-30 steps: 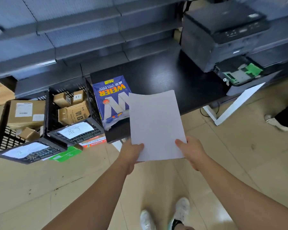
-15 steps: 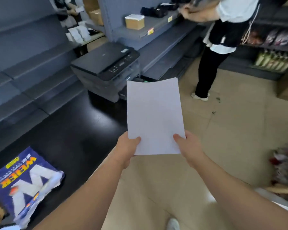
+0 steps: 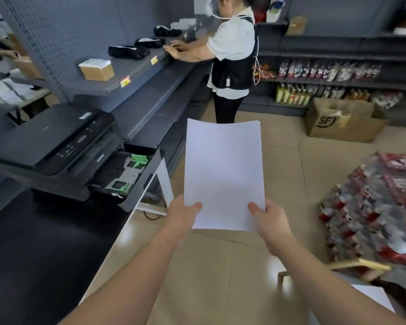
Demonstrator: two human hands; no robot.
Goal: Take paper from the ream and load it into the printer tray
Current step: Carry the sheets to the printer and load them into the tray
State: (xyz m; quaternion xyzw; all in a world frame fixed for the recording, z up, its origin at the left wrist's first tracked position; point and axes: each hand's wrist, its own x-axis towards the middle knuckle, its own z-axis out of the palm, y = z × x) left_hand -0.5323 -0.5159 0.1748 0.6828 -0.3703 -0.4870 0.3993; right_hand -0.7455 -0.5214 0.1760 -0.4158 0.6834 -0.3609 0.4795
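I've got the paper (image 3: 223, 174) pinched at its near corners, left hand (image 3: 182, 215) and right hand (image 3: 268, 221) both gripping it. Open printer tray (image 3: 127, 171) sits left of my left hand. I'd keep edges squared and slide it in flat between the green guides (image 3: 140, 159).

The paper (image 3: 224, 174) is plain matt white, smooth with a slight curl at the top. Printer (image 3: 54, 146) looks like matt black plastic, green plastic guides in the tray (image 3: 129, 170). Worktop (image 3: 45, 242) is dark and smooth, floor (image 3: 220, 277) glossy tile.
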